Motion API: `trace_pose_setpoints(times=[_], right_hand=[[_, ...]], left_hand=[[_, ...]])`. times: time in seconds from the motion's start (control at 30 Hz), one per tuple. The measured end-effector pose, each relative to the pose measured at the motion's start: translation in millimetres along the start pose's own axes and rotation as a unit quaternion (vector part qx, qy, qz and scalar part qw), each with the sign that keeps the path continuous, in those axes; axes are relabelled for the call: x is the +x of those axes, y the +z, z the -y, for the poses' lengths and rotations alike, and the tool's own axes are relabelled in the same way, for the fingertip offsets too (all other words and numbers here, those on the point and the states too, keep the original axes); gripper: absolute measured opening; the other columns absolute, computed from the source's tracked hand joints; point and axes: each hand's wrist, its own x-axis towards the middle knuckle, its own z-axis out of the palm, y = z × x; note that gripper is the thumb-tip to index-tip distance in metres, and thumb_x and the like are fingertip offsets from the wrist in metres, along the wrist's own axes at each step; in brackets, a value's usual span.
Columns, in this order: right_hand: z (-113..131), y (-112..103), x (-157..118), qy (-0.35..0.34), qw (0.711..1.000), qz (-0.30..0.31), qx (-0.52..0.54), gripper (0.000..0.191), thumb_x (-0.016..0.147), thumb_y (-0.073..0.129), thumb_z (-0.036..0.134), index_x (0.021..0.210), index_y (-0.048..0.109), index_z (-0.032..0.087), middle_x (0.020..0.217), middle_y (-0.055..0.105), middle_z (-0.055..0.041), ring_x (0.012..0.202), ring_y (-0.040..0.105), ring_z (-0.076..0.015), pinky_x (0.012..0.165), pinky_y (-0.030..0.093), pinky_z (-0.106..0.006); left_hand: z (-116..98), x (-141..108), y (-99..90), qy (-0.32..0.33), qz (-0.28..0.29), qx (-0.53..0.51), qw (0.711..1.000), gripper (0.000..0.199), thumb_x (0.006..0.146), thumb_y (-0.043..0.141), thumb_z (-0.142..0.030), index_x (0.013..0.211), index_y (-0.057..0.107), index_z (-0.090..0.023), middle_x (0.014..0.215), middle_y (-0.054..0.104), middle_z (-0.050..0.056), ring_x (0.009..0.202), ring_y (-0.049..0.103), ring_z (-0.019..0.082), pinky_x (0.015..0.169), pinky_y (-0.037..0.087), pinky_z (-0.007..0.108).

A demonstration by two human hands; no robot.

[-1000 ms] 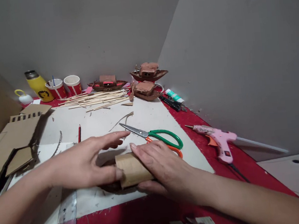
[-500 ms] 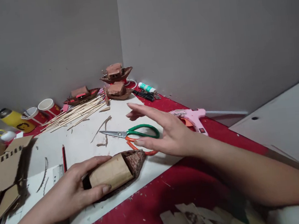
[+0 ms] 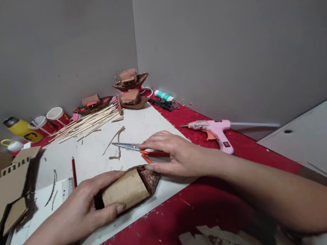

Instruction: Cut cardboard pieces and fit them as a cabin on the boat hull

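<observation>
In the head view, a small dark-brown boat model (image 3: 151,181) with a curved tan cardboard cover (image 3: 126,189) sits near the front edge of the red-covered surface (image 3: 129,239), on a white paper sheet (image 3: 139,119), its visible pointed end aimed toward the right edge. Just beyond it lie metal scissors (image 3: 127,145) with green and orange handles, their blades directed toward the left edge.

The likeliest trouble is at the cover: too hard a squeeze from both sides could buckle the thin cardboard, or shift it on the hull if the bond is weak; no bond can be made out. The scissors handles sit close to the pointed end, so a careless sweep could swing them into it.

The hands are apart from each other. The left hand (image 3: 86,206) is clamped across the boat, thumb along the near side of the cover, fingers along the far side. The right hand (image 3: 176,152) reaches in palm down, fingers over the handles, thumb at the pointed end; whether it grips either, I cannot tell.
</observation>
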Motion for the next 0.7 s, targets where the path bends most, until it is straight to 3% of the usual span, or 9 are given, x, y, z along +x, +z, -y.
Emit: trace_pose_setpoints(times=[0.1,0.23,0.37,0.47,0.57,0.63,0.7], right_hand=[[3,5,1,-0.026,0.999,0.020,0.011,0.038,0.090,0.062,0.025,0.125,0.059,0.011,0.111,0.070,-0.0140,0.104,0.061,-0.0248,0.093,0.046,-0.042],[8,20,3,-0.113,0.993,0.024,-0.002,0.032,0.091,0.057,0.017,0.123,0.060,0.013,0.110,0.070,-0.0122,0.102,0.061,-0.0224,0.090,0.045,-0.041],[8,33,7,-0.184,0.981,-0.046,-0.036,0.023,0.093,0.051,0.017,0.112,0.064,0.013,0.093,0.072,-0.0111,0.084,0.063,-0.0216,0.077,0.047,-0.040],[7,33,8,-0.195,0.974,-0.119,-0.016,0.021,0.093,0.051,0.013,0.110,0.063,0.012,0.088,0.074,-0.0116,0.078,0.065,-0.0200,0.071,0.048,-0.036],[9,25,9,-0.120,0.976,-0.163,0.077,0.019,0.093,0.053,0.015,0.106,0.066,0.014,0.090,0.074,-0.0111,0.080,0.068,-0.0188,0.070,0.051,-0.032],[12,19,11,0.011,0.967,-0.167,0.192,0.015,0.092,0.058,0.025,0.093,0.070,0.016,0.084,0.074,-0.0081,0.075,0.068,-0.0183,0.066,0.052,-0.029],[15,17,13,0.159,0.922,-0.159,0.314,0.022,0.088,0.064,0.037,0.081,0.068,0.016,0.073,0.072,-0.0051,0.066,0.066,-0.0177,0.061,0.052,-0.029]], left_hand=[[1,-2,2.8,0.014,-0.013,0.008,1.000,0.056,0.085,0.063,-0.036,0.139,0.049,-0.035,0.141,0.057,0.000,0.124,0.056,0.024,0.104,0.045,0.035],[2,-2,6.5,0.015,-0.025,0.003,1.000,0.057,0.086,0.061,-0.040,0.141,0.046,-0.034,0.141,0.057,0.003,0.123,0.056,0.026,0.103,0.045,0.038],[1,-5,5.1,0.008,-0.019,-0.026,0.999,0.059,0.087,0.060,-0.045,0.143,0.045,-0.033,0.144,0.054,0.004,0.126,0.053,0.028,0.106,0.042,0.041],[0,-10,-0.4,-0.027,-0.037,-0.098,0.994,0.053,0.091,0.053,-0.050,0.141,0.047,-0.033,0.147,0.051,0.003,0.133,0.047,0.028,0.112,0.035,0.043],[3,-11,-5.2,-0.033,-0.097,-0.234,0.967,0.048,0.095,0.041,-0.053,0.136,0.054,-0.032,0.144,0.053,0.003,0.134,0.045,0.027,0.115,0.031,0.042],[6,-7,-6.4,-0.012,-0.145,-0.328,0.933,0.046,0.096,0.043,-0.052,0.133,0.056,-0.028,0.138,0.059,0.005,0.129,0.051,0.027,0.111,0.036,0.041],[8,-3,-5.6,0.000,-0.182,-0.398,0.899,0.044,0.094,0.050,-0.048,0.131,0.056,-0.024,0.129,0.065,0.009,0.119,0.059,0.026,0.104,0.045,0.039]])
